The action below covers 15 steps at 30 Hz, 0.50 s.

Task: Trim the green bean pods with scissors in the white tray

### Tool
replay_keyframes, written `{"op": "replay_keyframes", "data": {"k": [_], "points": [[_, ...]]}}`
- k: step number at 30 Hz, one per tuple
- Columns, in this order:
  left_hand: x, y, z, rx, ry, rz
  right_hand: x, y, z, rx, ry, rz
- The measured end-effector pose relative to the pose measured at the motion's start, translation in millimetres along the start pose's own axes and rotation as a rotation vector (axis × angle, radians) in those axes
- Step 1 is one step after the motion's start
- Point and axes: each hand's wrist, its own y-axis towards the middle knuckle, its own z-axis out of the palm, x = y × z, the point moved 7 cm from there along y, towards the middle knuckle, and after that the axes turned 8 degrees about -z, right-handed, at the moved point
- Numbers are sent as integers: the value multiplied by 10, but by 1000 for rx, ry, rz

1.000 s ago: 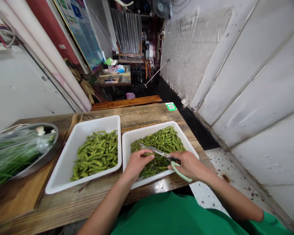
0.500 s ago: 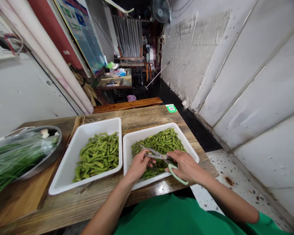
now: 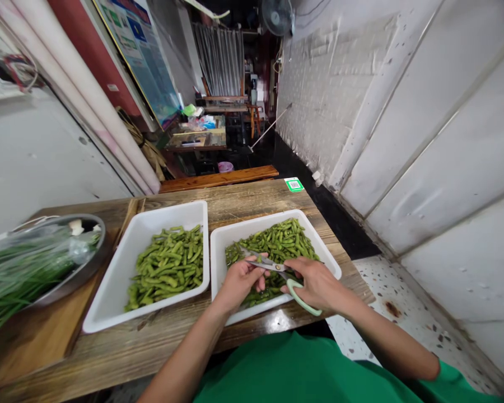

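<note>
Both hands are over the right-hand tray [image 3: 218,257], a white tub partly filled with green pods [image 3: 292,240]. The right hand [image 3: 317,284], above that tray's near side, is wrapped around the pale green handles of the scissors [image 3: 278,268], whose blades stand parted over the tray and point toward its left side. The left hand [image 3: 238,284] has its fingers bent in at the blade tips, above the left part of the same tray; whether they pinch a pod cannot be told.

Just left of the right-hand tray is a second white tray [image 3: 113,280], holding a heap of plumper pods [image 3: 168,263]. Farther left of the right-hand tray, a metal bowl [image 3: 102,243] with bagged green stalks [image 3: 37,274] rests on a wooden board [image 3: 54,336]. Beyond the right-hand tray's far edge, a green-bordered code card [image 3: 294,185] lies at the corner of the wooden table [image 3: 163,341].
</note>
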Motion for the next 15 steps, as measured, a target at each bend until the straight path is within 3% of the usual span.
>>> {"op": "replay_keyframes", "data": {"k": [9, 15], "points": [[74, -23, 46, 101, 58, -72, 81, 3, -42, 88, 46, -7], [209, -47, 38, 193, -58, -295, 52, -27, -3, 187, -2, -23]]}}
